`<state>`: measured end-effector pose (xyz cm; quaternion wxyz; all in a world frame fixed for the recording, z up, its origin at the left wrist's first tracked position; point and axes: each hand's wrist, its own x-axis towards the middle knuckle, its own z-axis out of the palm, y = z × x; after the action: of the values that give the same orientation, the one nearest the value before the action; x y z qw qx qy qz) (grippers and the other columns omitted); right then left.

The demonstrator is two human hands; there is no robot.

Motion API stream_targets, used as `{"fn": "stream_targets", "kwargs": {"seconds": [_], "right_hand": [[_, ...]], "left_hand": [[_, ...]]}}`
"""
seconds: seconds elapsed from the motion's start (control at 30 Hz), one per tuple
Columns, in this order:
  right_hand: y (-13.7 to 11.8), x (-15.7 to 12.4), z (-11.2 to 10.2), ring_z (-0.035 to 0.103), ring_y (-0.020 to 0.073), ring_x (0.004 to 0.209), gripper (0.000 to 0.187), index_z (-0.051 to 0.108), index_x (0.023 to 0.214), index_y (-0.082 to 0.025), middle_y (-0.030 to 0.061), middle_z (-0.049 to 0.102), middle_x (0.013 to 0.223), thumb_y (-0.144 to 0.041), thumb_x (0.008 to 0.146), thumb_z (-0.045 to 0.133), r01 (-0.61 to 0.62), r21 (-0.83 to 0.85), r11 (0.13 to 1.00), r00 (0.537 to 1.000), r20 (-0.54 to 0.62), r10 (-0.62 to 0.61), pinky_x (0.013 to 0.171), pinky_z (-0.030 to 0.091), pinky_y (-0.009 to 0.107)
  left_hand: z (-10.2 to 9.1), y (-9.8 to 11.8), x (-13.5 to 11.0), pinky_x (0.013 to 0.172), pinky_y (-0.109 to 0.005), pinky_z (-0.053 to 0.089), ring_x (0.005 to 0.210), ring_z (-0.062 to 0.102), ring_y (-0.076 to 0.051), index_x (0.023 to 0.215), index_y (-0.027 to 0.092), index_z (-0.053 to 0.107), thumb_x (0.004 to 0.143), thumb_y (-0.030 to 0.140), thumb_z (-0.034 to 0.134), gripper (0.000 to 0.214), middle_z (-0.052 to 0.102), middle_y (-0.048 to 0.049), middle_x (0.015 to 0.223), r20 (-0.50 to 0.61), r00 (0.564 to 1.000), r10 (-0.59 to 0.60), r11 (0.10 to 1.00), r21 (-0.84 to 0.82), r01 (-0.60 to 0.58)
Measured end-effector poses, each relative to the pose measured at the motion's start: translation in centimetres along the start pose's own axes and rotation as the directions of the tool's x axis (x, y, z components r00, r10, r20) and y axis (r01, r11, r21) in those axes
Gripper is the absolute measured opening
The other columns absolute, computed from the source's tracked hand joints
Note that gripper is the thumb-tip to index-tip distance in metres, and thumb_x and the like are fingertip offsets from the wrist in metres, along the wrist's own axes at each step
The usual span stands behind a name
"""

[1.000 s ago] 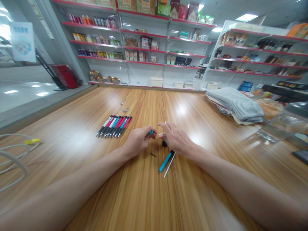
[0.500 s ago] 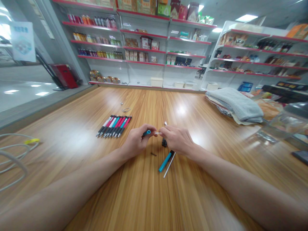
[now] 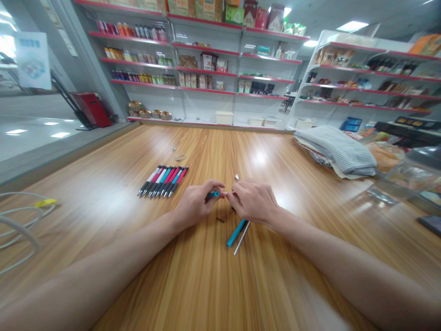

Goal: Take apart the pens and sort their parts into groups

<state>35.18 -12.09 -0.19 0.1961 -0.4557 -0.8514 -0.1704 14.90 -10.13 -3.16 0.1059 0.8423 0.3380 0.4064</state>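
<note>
My left hand (image 3: 195,205) is closed around a short teal pen part (image 3: 212,194), its open end pointing right. My right hand (image 3: 254,202) pinches a small white piece (image 3: 228,192) and holds it at that open end. Both hands hover just above the wooden table (image 3: 193,271). Under my right hand lie a teal pen barrel (image 3: 235,233) and a thin white refill (image 3: 241,238). A tiny dark part (image 3: 220,220) lies between my hands, and a small metal spring (image 3: 236,176) sits just beyond my right hand. A row of several pens (image 3: 164,181) lies to the left.
Folded striped cloths (image 3: 339,151) are stacked at the right, with clear containers (image 3: 409,177) further right. White cables (image 3: 20,220) curl at the left edge. Small rings (image 3: 179,157) lie beyond the pens. Store shelves (image 3: 206,69) stand behind the table.
My right hand closed from spread fingers into a pinch on the white piece and moved left to meet the teal part. Both hands dropped slightly toward the table.
</note>
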Motion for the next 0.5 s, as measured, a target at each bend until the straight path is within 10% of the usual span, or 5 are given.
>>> {"fn": "stream_targets", "kwargs": {"seconds": [0.5], "right_hand": [[-0.13, 0.04, 0.14, 0.053, 0.0134, 0.059, 0.035, 0.057, 0.066, -0.016, 0.0041, 0.064, 0.065, -0.038, 0.088, 0.042, -0.049, 0.012, 0.999, 0.997, -0.057, 0.049, 0.053, 0.017, 0.030]], "left_hand": [[-0.49, 0.45, 0.39, 0.065, -0.021, 0.048, 0.077, 0.065, -0.013, 0.105, 0.018, 0.055, 0.087, 0.038, 0.054, 0.027, 0.068, -0.0039, 0.092, 0.031, 0.999, -0.034, 0.997, 0.072, 0.032]]}}
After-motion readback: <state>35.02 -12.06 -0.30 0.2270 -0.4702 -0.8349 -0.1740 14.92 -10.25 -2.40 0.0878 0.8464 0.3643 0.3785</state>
